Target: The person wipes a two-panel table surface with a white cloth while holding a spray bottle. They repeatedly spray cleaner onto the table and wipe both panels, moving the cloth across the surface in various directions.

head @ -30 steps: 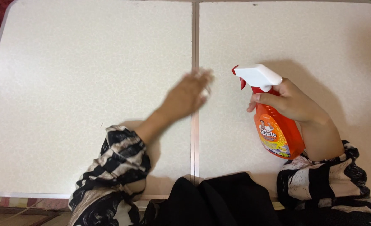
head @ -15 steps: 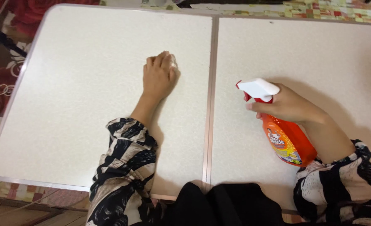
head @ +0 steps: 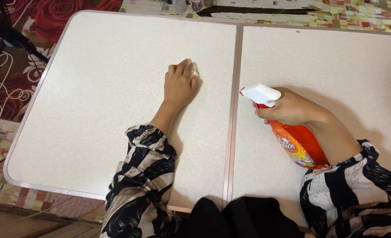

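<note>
- Speckled off-white, the folding worktop (head: 116, 110) fills most of the frame, split by a metal seam (head: 234, 110) that runs top to bottom just right of centre; patterned floor covering with red roses shows at the upper left, and a colourful mat along the top edge.
- Step in hand, as I judge it: wiping the left panel while the spray stands ready. To do it well, the wiping hand should press flat and even, work in overlapping passes toward the rim, and carry across the seam, where dirt would collect.
- Left hand (head: 181, 83), upper middle of the frame: palm down on the left panel, fingers curled and close together. A small pale wad (head: 196, 69), perhaps a tissue or cloth, peeks out at the fingertips; the hand seems closed over it, though most of it is hidden. The hand lies near the seam but does not cross it.
- Right hand (head: 292, 108), right of centre: wrapped tightly round the neck of an orange spray bottle (head: 297, 143), one finger curled in front at the trigger. The white spray head (head: 260, 94) points left toward the seam. The bottle tilts, its base toward the lower right by the sleeve; whether it rests on the right panel or is held just above it I cannot tell.
- For a good spray, I would keep the nozzle low and aimed at the unwiped surface, not at the wiping hand.
- Both forearms wear black-and-cream patterned sleeves (head: 140, 176); dark fabric (head: 239, 218) lies at the bottom centre.
</note>
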